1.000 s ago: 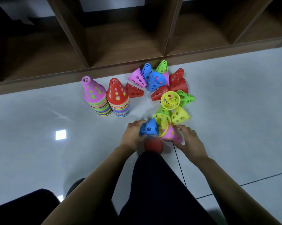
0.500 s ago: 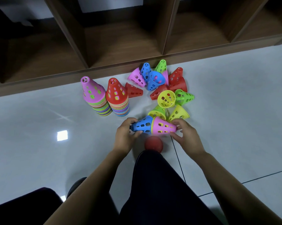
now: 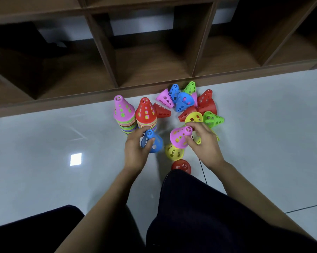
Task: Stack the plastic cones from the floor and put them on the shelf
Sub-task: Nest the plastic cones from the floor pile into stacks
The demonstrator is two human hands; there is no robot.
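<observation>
- Head view, looking down on a pale tiled floor (image 3: 53, 139) in front of a wooden shelf (image 3: 146, 64) with open compartments.
- As landmark: a red-topped stack (image 3: 146, 114) of plastic cones, upright on the floor near the shelf's front edge.
- Just beside the red-topped stack on its left: a pink-topped stack (image 3: 124, 111), also upright.
- Just in front of the red-topped stack: left grip (image 3: 135, 152), fingers and thumb curled round a blue cone (image 3: 152, 143), narrow tip toward the stack, wide mouth toward the camera.
- Right of the red-topped stack and slightly nearer the camera: right grip (image 3: 204, 145), pinching a pink cone (image 3: 179, 136) near its narrow end, wide mouth turned down and left, apart from the blue cone.
- Nearer the camera than the red-topped stack, to its right: a yellow cone (image 3: 174, 152) on the floor under the pink cone.
- Nearer still: a red cone (image 3: 181, 166), upright, just beside a dark trouser knee (image 3: 190, 198).
- Right of the red-topped stack, along the shelf's edge: a loose pile (image 3: 190, 105) of tipped pink, blue, green, red and yellow cones.
- Just beside the red-topped stack's right side: a lying red cone (image 3: 162, 111).
</observation>
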